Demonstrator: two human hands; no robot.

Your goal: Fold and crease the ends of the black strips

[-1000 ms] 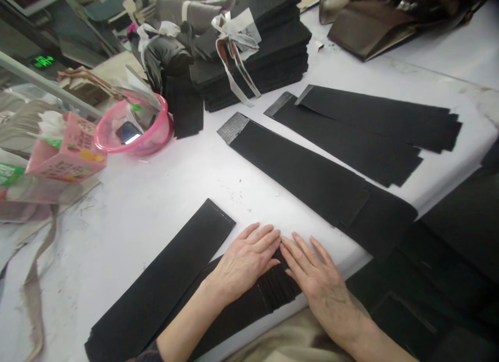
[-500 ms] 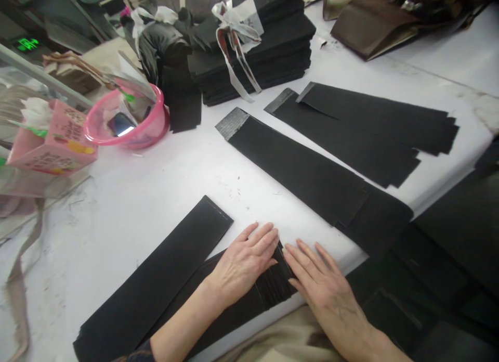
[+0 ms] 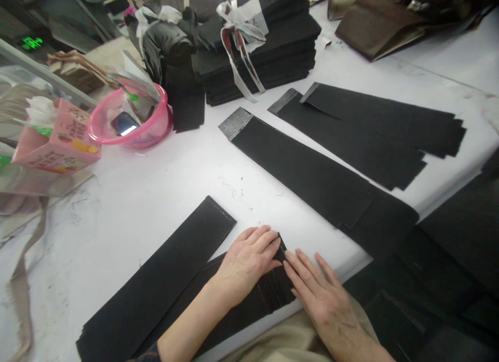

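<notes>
While left hand, flattish, lies atop black pile, right hand, fingers parted, touches its long axis's right end.

No lettering here sharp enough to read
Left of the pink basin, the pink box bears blurred print; beyond the basin, a green lit sign; beyond it to the right, a white tag with illegible marks.

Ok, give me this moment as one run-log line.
Left hand: laid over black strip stack | Right hand: at stack's right end | Pink basin: on white table, left of tied black bundle
</notes>
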